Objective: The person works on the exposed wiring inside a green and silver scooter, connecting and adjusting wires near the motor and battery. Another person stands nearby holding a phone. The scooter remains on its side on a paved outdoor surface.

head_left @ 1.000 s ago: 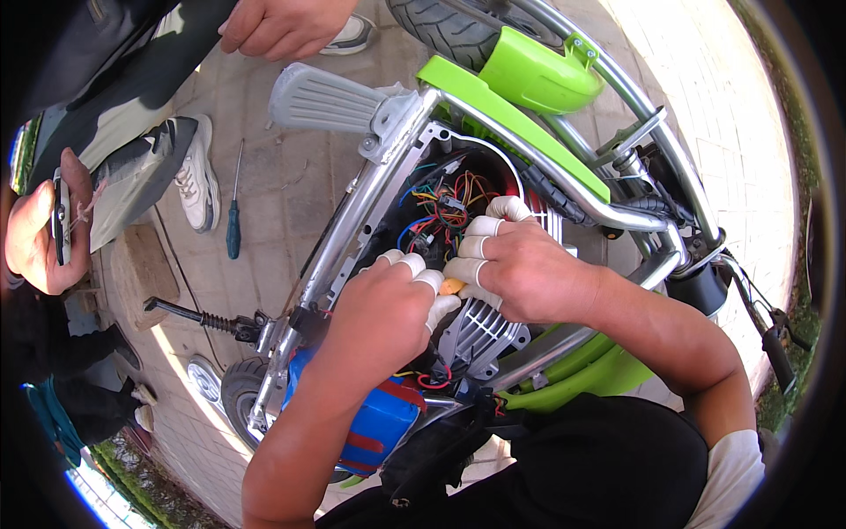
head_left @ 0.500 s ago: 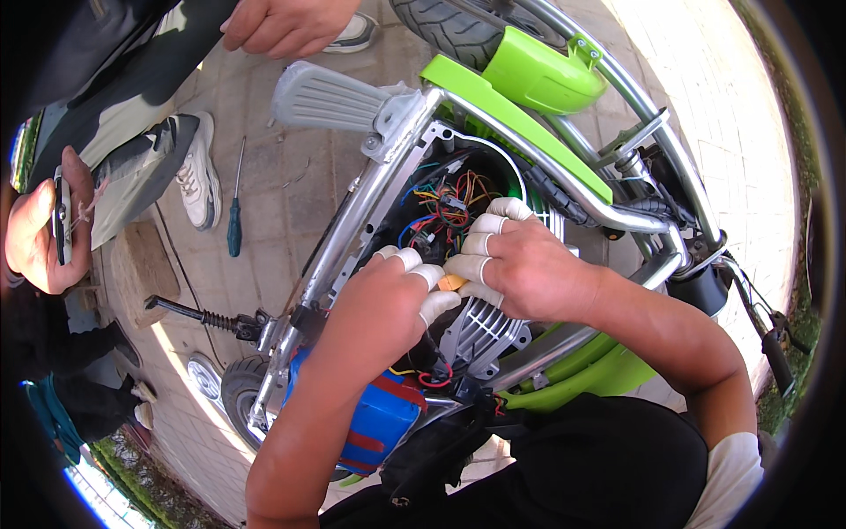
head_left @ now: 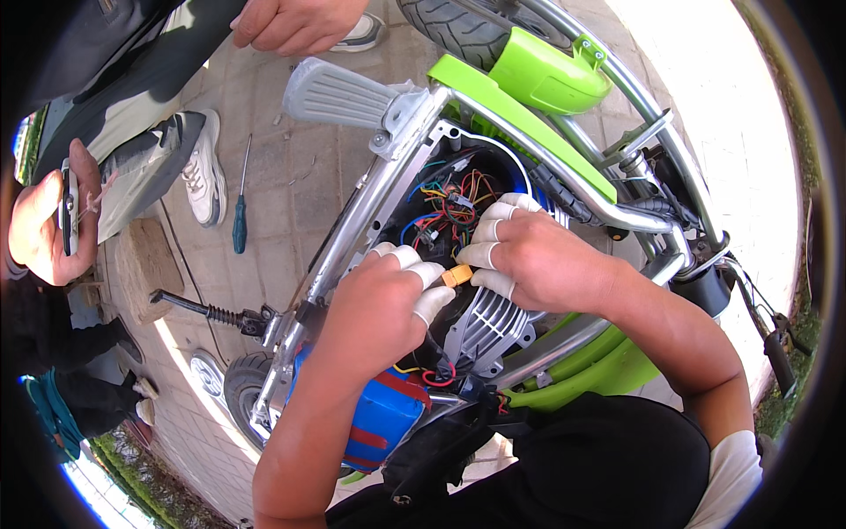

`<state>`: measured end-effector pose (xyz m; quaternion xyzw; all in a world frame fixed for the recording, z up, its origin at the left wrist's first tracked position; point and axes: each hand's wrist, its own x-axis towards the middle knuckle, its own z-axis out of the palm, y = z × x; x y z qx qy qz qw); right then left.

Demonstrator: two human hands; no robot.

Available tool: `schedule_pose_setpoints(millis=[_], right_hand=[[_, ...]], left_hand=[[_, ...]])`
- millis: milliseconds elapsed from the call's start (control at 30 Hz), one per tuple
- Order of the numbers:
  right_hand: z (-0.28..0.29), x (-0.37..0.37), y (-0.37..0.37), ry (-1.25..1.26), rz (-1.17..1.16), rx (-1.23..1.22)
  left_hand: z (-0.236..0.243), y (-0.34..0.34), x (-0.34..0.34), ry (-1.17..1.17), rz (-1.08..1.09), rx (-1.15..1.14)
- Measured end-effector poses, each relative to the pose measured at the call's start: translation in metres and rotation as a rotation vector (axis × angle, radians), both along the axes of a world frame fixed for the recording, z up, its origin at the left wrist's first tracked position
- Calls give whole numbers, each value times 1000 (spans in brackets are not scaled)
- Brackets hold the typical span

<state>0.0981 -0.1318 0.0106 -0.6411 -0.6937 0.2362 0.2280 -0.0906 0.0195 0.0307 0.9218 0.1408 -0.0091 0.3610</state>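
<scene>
A small yellow plug connector (head_left: 457, 276) sits between my two hands, above the open body of a motor scooter with a silver tube frame (head_left: 330, 238). My left hand (head_left: 379, 295), with white covers on its fingers, pinches the connector's left end. The fingers of my right hand (head_left: 529, 251), covered the same way, close about its right end. Behind them lies a bundle of coloured wires (head_left: 449, 207) in the dark compartment. A blue block wrapped with red tape (head_left: 383, 419), probably a battery pack, rests below my left wrist. Red and yellow leads run near it.
A screwdriver (head_left: 241, 207) lies on the paving. Another person's hand holds a phone (head_left: 68, 207) at the left; a second hand (head_left: 300, 25) hangs at the top. A grey footrest (head_left: 339, 93), a kickstand (head_left: 207, 310) and green panels (head_left: 546, 75) stick out around the frame.
My right fingers have shifted slightly, and more of the yellow connector shows between my hands. The whole view has drifted a little; the left hand keeps its pinch.
</scene>
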Motion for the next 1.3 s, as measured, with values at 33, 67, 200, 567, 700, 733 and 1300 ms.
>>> schedule_pose_setpoints(millis=[33,67,200,567,700,733,1300], right_hand=[[1,0,0,17,6,-13],[1,1,0,36,11,-12],[-5,1,-1,80,1,19],[-16,-5,-6,-2,-6,137],[-16,-8,-4,-12,-19,152],[-15,-8,-4,-25,-20,150],[68,-48,-6,374,126,195]], left_hand=[[0,0,0,2,-4,-2],[0,0,0,5,-9,-5],[1,0,0,6,-14,-21],[-8,-2,0,-86,-68,27],[-6,0,-1,-16,-58,20],[-5,1,1,6,-52,-9],[-9,18,2,-326,617,-238]])
